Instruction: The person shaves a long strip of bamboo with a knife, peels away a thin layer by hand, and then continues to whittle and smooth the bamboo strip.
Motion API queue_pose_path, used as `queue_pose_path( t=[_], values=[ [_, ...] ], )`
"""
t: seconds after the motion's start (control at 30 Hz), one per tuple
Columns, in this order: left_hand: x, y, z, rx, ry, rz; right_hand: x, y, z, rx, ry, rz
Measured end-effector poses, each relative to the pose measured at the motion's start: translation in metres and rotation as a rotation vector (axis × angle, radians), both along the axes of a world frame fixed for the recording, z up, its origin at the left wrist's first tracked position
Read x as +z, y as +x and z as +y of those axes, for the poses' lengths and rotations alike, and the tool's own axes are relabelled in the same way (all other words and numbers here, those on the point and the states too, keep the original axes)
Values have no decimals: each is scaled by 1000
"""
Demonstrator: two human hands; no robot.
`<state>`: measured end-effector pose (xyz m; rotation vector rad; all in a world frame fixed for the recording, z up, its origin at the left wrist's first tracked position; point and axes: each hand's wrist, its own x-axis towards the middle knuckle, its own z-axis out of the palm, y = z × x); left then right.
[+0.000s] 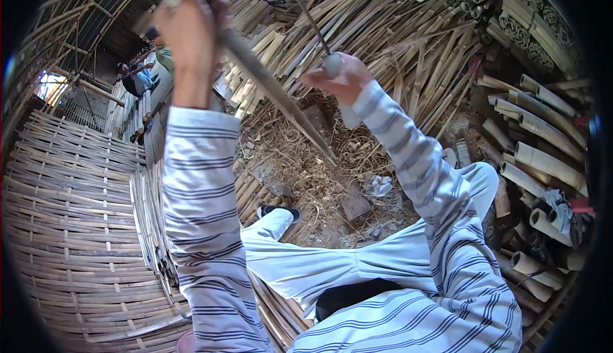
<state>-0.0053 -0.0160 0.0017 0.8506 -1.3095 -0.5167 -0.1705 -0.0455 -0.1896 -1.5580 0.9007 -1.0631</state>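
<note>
My left hand (193, 33) is raised at the upper left, its fingers closed around a long bamboo strip (274, 91). The strip slants down to the right, its lower end near the litter-covered ground by a small wooden block (354, 205). In my right hand (345, 77) is a knife (311, 22) with a long, narrow dark blade pointing up and away. Its pale handle sticks out below my fist. The blade is apart from the strip, to its right. The top end of the strip runs out of view.
Split bamboo strips (383, 53) are heaped ahead. Cut bamboo tubes (549, 168) are stacked at the right, below coiled bundles (527, 33). A woven bamboo panel (76, 219) stretches along the left. Shavings (313, 190) cover the ground between my legs. Another person (137, 79) sits far back left.
</note>
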Motion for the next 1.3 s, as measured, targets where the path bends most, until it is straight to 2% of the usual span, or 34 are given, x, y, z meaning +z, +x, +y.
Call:
queue_pose_path(
  t=[0.07,0.13,0.2,0.27,0.37,0.43,0.5,0.6,0.73,0.87,0.93,1.0,1.03,1.13,1.17,1.2,1.27,1.3],
  values=[
    [9,14,4,98,5,167,-10,-15,34,-1,166,-114],
    [7,26,12,168,1,202,-55,-23,58,-142,-147,133],
    [-5,33,16,189,-48,203,-61,-22,109,-332,-173,146],
    [-17,37,19,252,-67,199,-81,-23,142,-183,124,219],
    [-19,25,26,253,-102,145,-86,-14,177,60,611,-77],
    [-21,10,30,312,-134,107,-84,-5,191,101,481,-125],
    [-22,2,33,337,-136,86,-82,10,197,-8,220,-76],
    [-25,-4,39,322,-130,60,-86,13,189,-81,144,175],
    [-24,-1,43,277,-151,80,-65,-2,175,55,208,133],
    [-31,-9,54,318,-154,60,-41,8,181,7,204,170],
    [-29,-12,57,380,-162,31,-68,16,190,-24,221,129],
    [-29,-10,62,413,-168,27,-68,11,189,9,251,131],
    [-32,-10,61,427,-164,23,-65,12,197,-56,130,139],
    [-33,-10,61,384,-168,-5,-36,8,204,27,186,90],
    [-32,-10,61,411,-161,2,-52,16,206,-18,221,16],
    [-32,-7,63,408,-152,-5,-80,22,203,-96,167,144],
    [-32,5,63,397,-163,-2,-81,12,190,0,132,249],
    [-32,7,63,390,-164,-39,-70,10,189,-4,77,198]
  ],
)
